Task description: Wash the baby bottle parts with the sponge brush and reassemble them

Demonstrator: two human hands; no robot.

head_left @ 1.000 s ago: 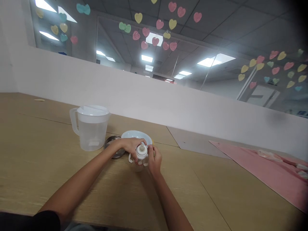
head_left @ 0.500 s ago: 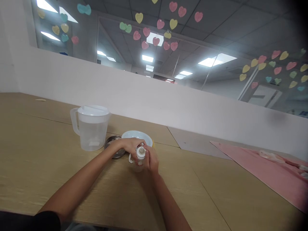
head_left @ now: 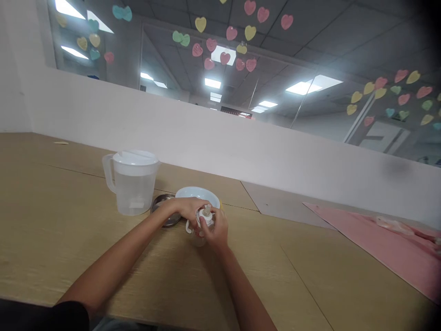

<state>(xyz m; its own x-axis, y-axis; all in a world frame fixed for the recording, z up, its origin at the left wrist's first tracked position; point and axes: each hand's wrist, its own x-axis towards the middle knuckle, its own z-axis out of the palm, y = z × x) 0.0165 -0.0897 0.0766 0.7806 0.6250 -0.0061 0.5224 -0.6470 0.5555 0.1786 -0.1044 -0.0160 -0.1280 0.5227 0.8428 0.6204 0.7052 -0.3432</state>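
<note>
A clear baby bottle [head_left: 199, 241] with a white side handle stands on the table in front of me. My left hand [head_left: 190, 209] is closed around its upper body from the far left side. On top is a white collar ring [head_left: 206, 220] with a translucent nipple [head_left: 207, 211], leaning to one side. My right hand [head_left: 217, 228] grips this collar between thumb and fingers. Whether the collar is still seated on the bottle's neck is hidden by the fingers.
Behind my hands sit a pale blue bowl [head_left: 198, 192] and a round metal dish [head_left: 174, 221]. A lidded plastic pitcher [head_left: 135, 191] of clear liquid stands to the left. A pink cloth [head_left: 372, 243] lies at the right. A white wall [head_left: 193, 138] rises behind the table.
The collar and nipple have gone from pointing up at me to leaning over. My right thumb has shifted onto the collar's near side. The left hand keeps its hold.
</note>
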